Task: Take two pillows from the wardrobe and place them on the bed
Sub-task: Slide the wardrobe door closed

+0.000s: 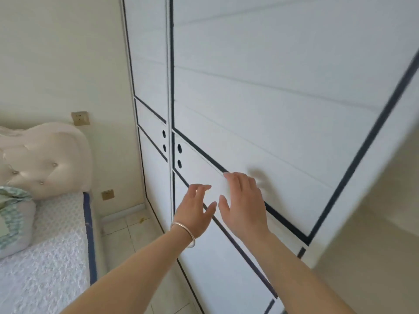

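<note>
A white wardrobe (260, 91) with dark trim lines fills the middle and right of the head view. Its doors are closed, so no pillows inside can be seen. My left hand (195, 209), with a silver bangle at the wrist, reaches toward the door with fingers apart and holds nothing. My right hand (243, 200) is spread open against or just in front of the same door panel. The bed (45, 257) with a white textured cover lies at the lower left, and a pillow with a green pattern (13, 220) rests on it.
A cream tufted headboard (45, 159) stands against the left wall, with two brass wall sockets (80, 118) nearby. A narrow strip of tiled floor (127, 230) runs between bed and wardrobe. A pale, blurred surface (374, 223) at the right edge stands close to me.
</note>
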